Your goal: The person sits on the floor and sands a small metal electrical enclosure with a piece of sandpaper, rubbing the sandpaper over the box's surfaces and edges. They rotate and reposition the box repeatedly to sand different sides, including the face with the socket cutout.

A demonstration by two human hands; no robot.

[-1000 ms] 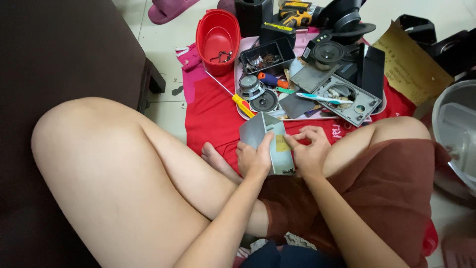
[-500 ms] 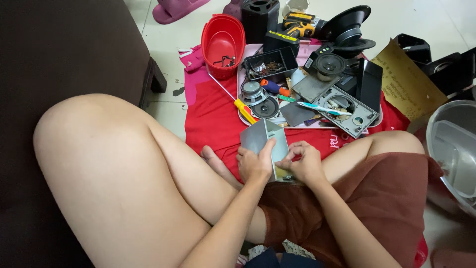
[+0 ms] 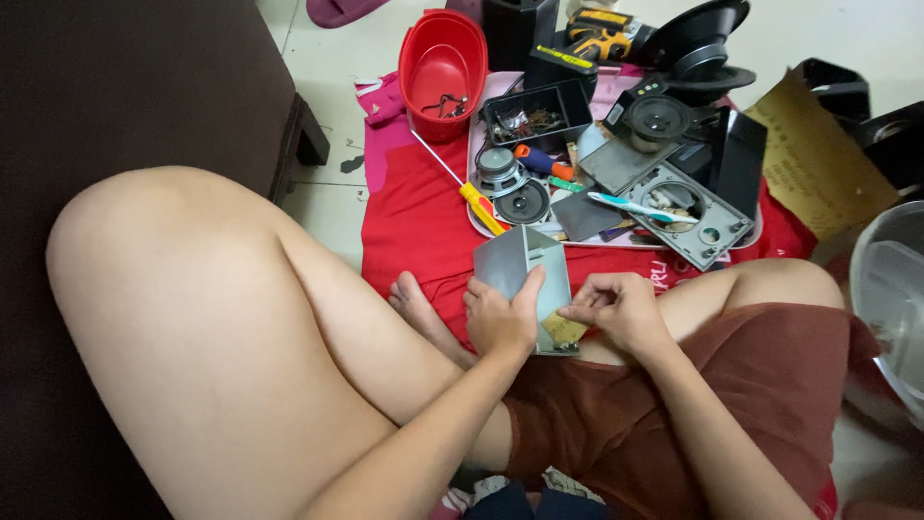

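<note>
On the floor, over crossed legs: red cloth (image 3: 423, 207) spread on the tiles, a shallow tray (image 3: 616, 236) of parts lying on it. Red tub (image 3: 443, 58) at the cloth's far edge, black speaker cones (image 3: 693, 43) and a yellow drill (image 3: 602, 34) beyond. On the tray: small speaker drivers (image 3: 510, 183), a grey faceplate (image 3: 688, 207) with round cut-outs, a yellow-handled screwdriver (image 3: 476, 202) reaching off the tray's left edge.

Grey box-like casing (image 3: 525, 270) held above the lap, just in front of the tray. Left hand (image 3: 500, 318) clamped round its lower left side, thumb up the front. Since a second ago the casing sits lower and nearer the body. Right hand (image 3: 621, 308), earlier gripping the casing's edge, now has fingertips pinched together at the yellowish board (image 3: 558, 332) in its lower corner. Judgement: holding has given way to fine work on the board.
</note>
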